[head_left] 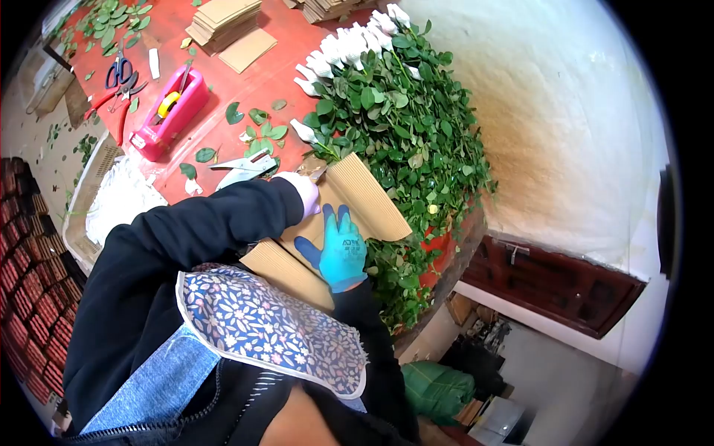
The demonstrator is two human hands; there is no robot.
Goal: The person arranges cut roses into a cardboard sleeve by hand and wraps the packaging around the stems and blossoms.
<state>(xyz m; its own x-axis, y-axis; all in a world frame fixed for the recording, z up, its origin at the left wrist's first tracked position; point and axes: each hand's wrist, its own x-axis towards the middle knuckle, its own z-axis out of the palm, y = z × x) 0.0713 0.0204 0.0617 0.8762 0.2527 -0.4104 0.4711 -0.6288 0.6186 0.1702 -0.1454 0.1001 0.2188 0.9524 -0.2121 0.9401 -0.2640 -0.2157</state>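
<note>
My right hand (343, 251), in a teal glove with dark blue fingertips, lies flat on a sheet of corrugated cardboard (368, 197). Its fingers are spread and the thumb points left. My left hand (303, 193), in a pale pinkish glove, is closed at the far left edge of the cardboard. What its fingers hold is hidden. The cardboard's ends bend up on both sides of my right hand. Just beyond my left hand lies a stapler (244, 169), metal grey. One white-wrapped flower bud (303, 131) points out near the cardboard's top.
A big heap of leafy stems (413, 141) with white-wrapped heads (346, 48) fills the right side. On the red table (230, 82) are a pink tape dispenser (172, 111), pruning shears (123, 100), scissors (117, 73), cardboard sheets (223, 22) and loose leaves. A basket (80, 186) of white sleeves stands left.
</note>
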